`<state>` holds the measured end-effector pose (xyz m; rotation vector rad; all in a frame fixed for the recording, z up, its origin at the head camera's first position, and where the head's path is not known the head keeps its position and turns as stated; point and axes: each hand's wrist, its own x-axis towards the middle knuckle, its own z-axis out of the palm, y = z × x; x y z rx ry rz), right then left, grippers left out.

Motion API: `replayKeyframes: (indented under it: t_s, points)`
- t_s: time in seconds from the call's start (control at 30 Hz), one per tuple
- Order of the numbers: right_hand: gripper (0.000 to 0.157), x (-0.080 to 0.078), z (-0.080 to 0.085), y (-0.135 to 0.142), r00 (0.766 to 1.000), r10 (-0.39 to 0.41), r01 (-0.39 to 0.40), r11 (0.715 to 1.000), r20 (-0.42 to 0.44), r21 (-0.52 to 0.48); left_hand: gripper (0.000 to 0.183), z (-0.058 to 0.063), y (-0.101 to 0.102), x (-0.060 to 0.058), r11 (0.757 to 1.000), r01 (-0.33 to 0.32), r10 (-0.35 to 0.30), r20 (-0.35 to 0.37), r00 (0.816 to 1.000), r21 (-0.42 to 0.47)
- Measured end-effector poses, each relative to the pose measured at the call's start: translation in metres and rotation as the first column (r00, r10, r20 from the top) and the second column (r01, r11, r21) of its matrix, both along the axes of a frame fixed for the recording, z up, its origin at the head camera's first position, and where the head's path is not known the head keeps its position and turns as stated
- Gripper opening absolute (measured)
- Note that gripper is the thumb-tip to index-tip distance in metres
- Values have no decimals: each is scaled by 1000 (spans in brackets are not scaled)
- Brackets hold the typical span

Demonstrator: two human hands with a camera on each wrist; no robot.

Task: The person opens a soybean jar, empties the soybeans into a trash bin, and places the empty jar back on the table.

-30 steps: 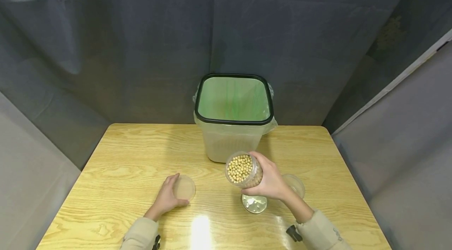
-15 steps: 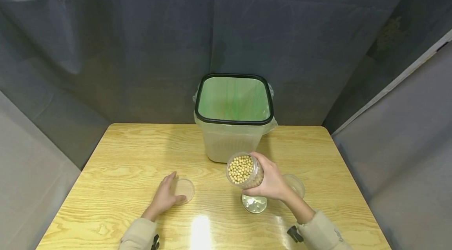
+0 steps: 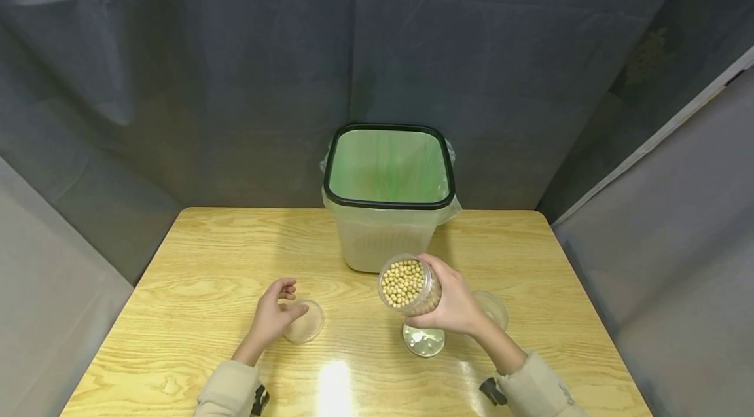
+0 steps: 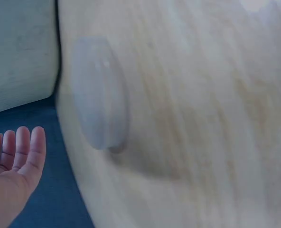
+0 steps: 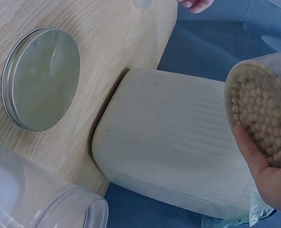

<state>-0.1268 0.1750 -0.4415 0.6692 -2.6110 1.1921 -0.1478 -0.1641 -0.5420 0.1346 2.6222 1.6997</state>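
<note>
My right hand (image 3: 448, 296) grips a clear jar (image 3: 432, 292) of round yellow beans (image 3: 402, 283), tilted with its mouth toward the head camera, just in front of the bin. One finger lies along the jar's base in the right wrist view. On the left of the table, a round clear plastic lid (image 3: 306, 322) lies flat. Over its left edge my left hand (image 3: 272, 317) hovers with loosely bent fingers and nothing in them. Below the bean jar rests a round silver-rimmed metal lid (image 5: 48, 78).
A whitish bin (image 3: 385, 237) with a black rim and green bag liner stands at the table's back centre. An uncapped clear plastic jar (image 5: 31, 194), without beans, stands behind my right forearm. Dark curtain (image 3: 265, 76) hangs behind the table, with pale panels on both sides.
My left hand has drawn back leftward from the plastic lid, its fingers coming off the lid's rim and bending loosely. The right hand and bean jar have barely moved.
</note>
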Motion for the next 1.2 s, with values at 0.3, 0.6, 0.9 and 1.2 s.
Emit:
replayKeyframes:
  t_s: [0.3, 0.6, 0.9, 1.2]
  points:
    - [96, 1, 1, 2, 1000, -7, 7, 1000, 7, 6, 46, 61, 10, 2, 999, 36, -31, -153, 988, 27]
    - [97, 3, 2, 2, 999, -10, 11, 1000, 38, -15, 49, 99, 16, -10, 998, 46, -34, -221, 975, 51]
    - [97, 2, 4, 3, 999, -11, 12, 1000, 32, -10, 54, 128, 24, -29, 988, 75, -40, -250, 967, 132]
    - [96, 0, 2, 5, 1000, -6, 6, 1000, 20, -15, 66, 147, 33, -49, 982, 123, -87, -238, 967, 142]
